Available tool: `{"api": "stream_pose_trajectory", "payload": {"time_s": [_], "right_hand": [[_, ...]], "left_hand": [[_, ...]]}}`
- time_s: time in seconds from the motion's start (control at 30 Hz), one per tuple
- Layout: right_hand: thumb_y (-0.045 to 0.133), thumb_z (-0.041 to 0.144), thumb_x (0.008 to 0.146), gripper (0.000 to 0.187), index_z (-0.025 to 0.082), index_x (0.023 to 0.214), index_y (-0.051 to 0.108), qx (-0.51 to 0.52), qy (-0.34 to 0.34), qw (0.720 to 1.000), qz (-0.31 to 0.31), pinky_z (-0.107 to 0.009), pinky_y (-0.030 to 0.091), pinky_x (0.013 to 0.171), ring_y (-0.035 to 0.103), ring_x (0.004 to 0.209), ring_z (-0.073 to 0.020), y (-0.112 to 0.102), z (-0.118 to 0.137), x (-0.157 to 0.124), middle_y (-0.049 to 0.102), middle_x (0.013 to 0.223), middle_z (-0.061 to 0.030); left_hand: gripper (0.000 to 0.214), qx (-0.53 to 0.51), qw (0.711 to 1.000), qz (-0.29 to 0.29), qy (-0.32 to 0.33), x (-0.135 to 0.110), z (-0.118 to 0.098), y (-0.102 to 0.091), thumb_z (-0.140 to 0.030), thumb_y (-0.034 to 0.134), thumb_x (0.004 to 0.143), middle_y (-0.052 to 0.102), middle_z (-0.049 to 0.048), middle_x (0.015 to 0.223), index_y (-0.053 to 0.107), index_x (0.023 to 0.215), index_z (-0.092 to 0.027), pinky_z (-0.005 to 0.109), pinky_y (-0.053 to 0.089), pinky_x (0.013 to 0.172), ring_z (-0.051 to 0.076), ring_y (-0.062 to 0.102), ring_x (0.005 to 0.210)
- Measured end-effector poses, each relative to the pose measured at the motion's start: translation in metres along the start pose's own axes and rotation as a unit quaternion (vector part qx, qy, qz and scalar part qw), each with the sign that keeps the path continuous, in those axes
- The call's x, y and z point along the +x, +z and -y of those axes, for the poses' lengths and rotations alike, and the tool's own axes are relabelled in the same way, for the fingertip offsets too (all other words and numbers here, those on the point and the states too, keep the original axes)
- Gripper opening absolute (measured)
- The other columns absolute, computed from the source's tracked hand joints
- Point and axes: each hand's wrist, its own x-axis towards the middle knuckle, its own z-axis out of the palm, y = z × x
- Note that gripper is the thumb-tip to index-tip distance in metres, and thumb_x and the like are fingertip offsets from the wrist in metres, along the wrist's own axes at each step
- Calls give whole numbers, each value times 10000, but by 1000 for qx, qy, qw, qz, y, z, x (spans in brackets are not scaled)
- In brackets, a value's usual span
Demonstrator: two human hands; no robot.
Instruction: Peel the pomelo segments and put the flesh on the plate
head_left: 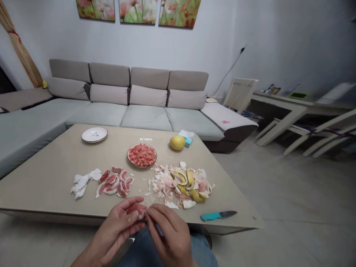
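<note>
My left hand point(118, 226) curls around a reddish pomelo segment point(137, 210) just over the table's front edge. Against the segment's right end, my right hand point(169, 231) is closed in a pinch, apparently on the segment's pale skin; its fingertips hide the exact contact. Beyond my left hand lies a pile of pomelo segments point(118, 181) with white membrane on them. A plate of peeled pomelo pulp point(142, 155) stands behind, heaped with small red pieces. Ahead of my right hand, yellow rind and torn pale membrane form a pile of peelings point(182, 185).
A knife point(218, 215) with a turquoise handle lies near the table's front right. Crumpled tissue point(85, 182) is at the left. Farther back are a white plate point(95, 134), a whole yellow pomelo point(177, 142) and a tissue pack point(187, 138). A sofa point(147, 116) stands behind the table.
</note>
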Motion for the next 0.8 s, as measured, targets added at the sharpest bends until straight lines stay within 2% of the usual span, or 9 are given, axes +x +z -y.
{"api": "stream_pose_trajectory", "payload": {"time_s": [0.1,0.2,0.33,0.47,0.57,0.8], "right_hand": [[595,76,855,336,244,1144,629,25,18,999,18,-276,587,719,683,845,-189,-4,5,5,697,938,-76],[557,54,866,249,197,1041,662,18,-2,1000,10,-257,584,685,683,794,-173,-6,6,8,689,875,-76],[531,58,877,201,143,1000,666,-85,-70,993,-35,-268,579,651,694,740,-188,0,1,1,717,841,-113],[528,102,898,150,122,948,669,-192,-126,967,-109,-255,565,600,707,678,-191,12,-2,-10,732,771,-130],[502,127,921,160,128,903,661,-215,-121,959,-139,-242,551,579,702,636,-177,19,-2,-15,726,720,-120],[484,173,946,181,161,891,656,-234,-82,955,-163,-244,546,632,703,672,-173,23,-4,-23,726,739,-99]], "left_hand": [[385,27,999,-1,21,-2,-2,2,-217,842,668,725,62,900,714,1029,-181,287,524,855,170,675,863],[340,42,998,6,34,-5,-3,4,-218,838,674,723,62,867,720,987,-157,284,506,867,162,662,855],[265,42,998,11,44,-6,-2,9,-189,829,685,720,65,873,719,923,-152,281,511,847,156,655,846],[255,-4,999,-18,51,-7,5,15,-167,845,659,730,60,860,724,883,-153,257,527,826,143,669,813],[244,-54,997,-39,35,-8,12,18,-145,853,645,734,47,836,730,855,-159,242,543,804,131,680,787],[262,-110,991,-73,14,-9,23,23,-123,876,599,739,55,835,752,828,-151,229,567,779,129,690,774]]}}
